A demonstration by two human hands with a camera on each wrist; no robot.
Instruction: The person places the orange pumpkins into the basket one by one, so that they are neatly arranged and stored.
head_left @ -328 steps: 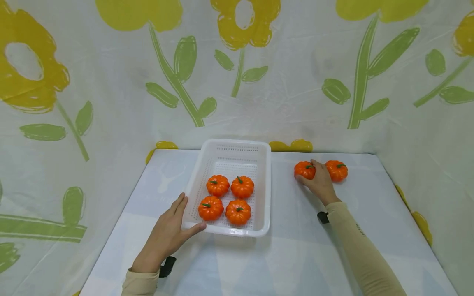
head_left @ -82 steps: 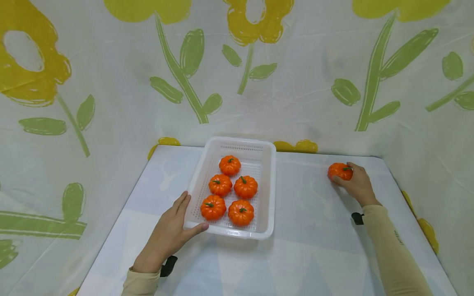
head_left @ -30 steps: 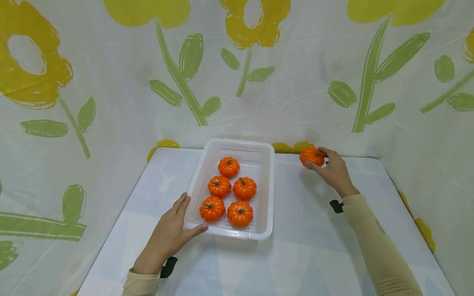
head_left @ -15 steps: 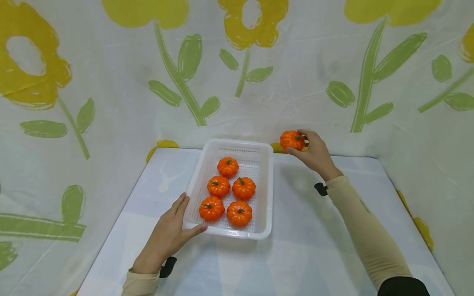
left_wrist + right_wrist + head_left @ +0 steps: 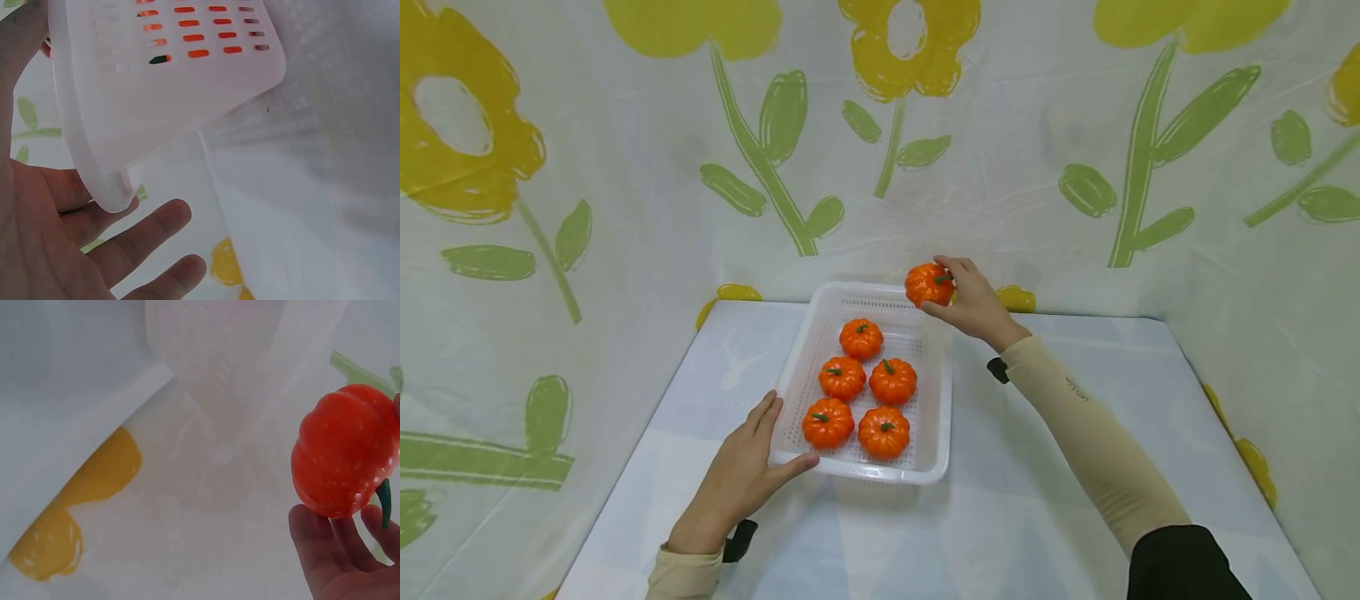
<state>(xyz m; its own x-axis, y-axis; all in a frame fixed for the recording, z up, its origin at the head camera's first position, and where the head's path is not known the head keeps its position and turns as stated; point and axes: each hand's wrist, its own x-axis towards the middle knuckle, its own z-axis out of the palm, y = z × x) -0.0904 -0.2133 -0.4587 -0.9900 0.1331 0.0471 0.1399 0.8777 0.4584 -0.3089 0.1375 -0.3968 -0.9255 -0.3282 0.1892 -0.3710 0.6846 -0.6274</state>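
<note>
The right hand (image 5: 973, 302) grips a small orange pumpkin (image 5: 928, 285) between its fingertips and thumb, holding it in the air above the far right corner of the white basket (image 5: 938, 392); the right wrist view shows the same pumpkin (image 5: 345, 450) resting against curled fingers (image 5: 325, 547), its green stem pointing down toward the palm. The left hand (image 5: 739, 479) lies flat on the table (image 5: 1037, 500) at the basket's near left corner, fingers straight and relaxed along the left wall and the thumb stretched under the near rim (it grips nothing, only touches the plastic); from the left wrist the open palm and fingers (image 5: 134, 240) show just below the basket's rounded corner (image 5: 112, 187), with orange showing through the slots in its wall. Inside the basket sit five more pumpkins: one alone toward the far end (image 5: 861, 338), a pair touching each other in the middle (image 5: 842, 377) (image 5: 892, 381), and another pair side by side near the front wall (image 5: 827, 422) (image 5: 883, 432), all upright with green stems on top. The far right part of the basket's perforated floor, beneath the held pumpkin, is bare. Both forearms wear beige sleeves (image 5: 1090, 442). The pale table is enclosed on three sides by a white cloth backdrop printed with yellow flowers and green leaves (image 5: 760, 167).
</note>
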